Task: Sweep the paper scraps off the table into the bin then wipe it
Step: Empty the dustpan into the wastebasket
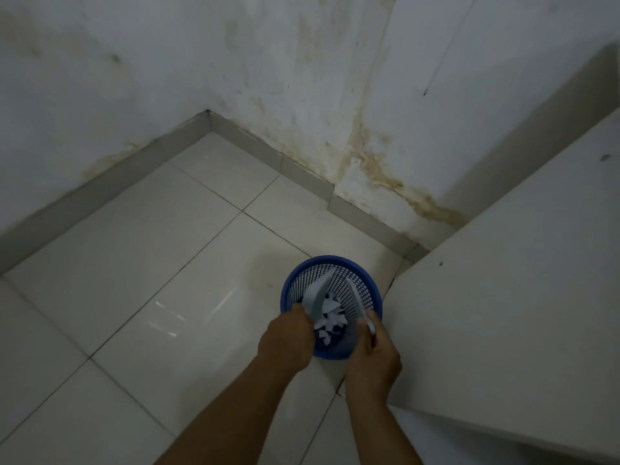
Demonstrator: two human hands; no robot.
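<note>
Both hands are working over the blue mesh bin [330, 307], which is standing on the tiled floor [134, 263] just beside the near-left corner of the white counter [520, 280]. The bin is probably placed there so scraps coming off the counter's edge have only a short drop.

The left hand [285, 340] is clamped around a pale, flat, scoop-like piece [317, 298], tipping it steeply down into the bin's mouth. The right hand [374, 359] is gripping a second pale, thin piece [359, 305], angled inward the same way. Exactly what these two tools are is hard to tell through the blur; they read as stiff card or a small pan and scraper. Holding them tilted toward each other like a funnel seems meant to let the load slide off inside the rim rather than spill on the floor.

White paper scraps [330, 318] are lying in a heap at the bottom of the bin, between the two tools.

Both forearms are reaching forward and down from the bottom of the view, wrists bent so the knuckles are facing up and the hands are hovering at the bin's near rim.

The visible stretch of counter is showing no scraps, so the emptying looks nearly done, with wiping likely coming next.
</note>
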